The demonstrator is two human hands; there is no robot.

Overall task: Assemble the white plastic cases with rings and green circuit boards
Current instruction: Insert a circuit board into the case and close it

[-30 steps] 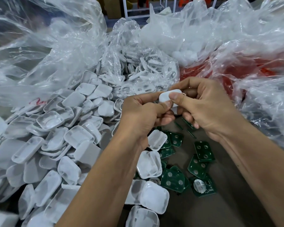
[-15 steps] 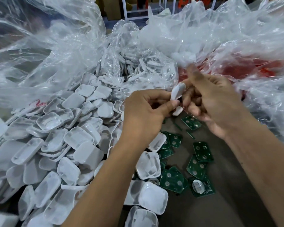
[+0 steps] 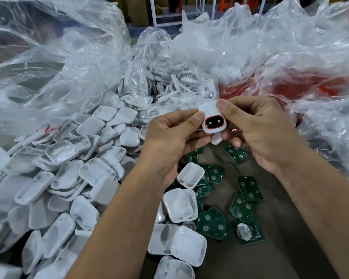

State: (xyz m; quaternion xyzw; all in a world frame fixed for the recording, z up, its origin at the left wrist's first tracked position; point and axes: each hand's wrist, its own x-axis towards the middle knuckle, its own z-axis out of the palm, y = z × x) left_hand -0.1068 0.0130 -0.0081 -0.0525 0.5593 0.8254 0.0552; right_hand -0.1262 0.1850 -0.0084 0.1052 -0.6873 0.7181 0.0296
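Note:
Both hands hold one white plastic case above the table, its face turned to me: a round button on top and a dark oval window with a red ring below. My left hand pinches its left edge with the thumb. My right hand pinches its upper right corner. A second white piece shows just beneath the case between the fingers. Several green circuit boards lie scattered on the table under my hands.
A big heap of white case shells fills the left side. A clear bag of white rings lies behind the hands. Crumpled plastic bags with red contents crowd the right. Loose shells lie among the boards.
The case was edge-on in my left hand with my right hand drawn back; now it faces me and both hands pinch it.

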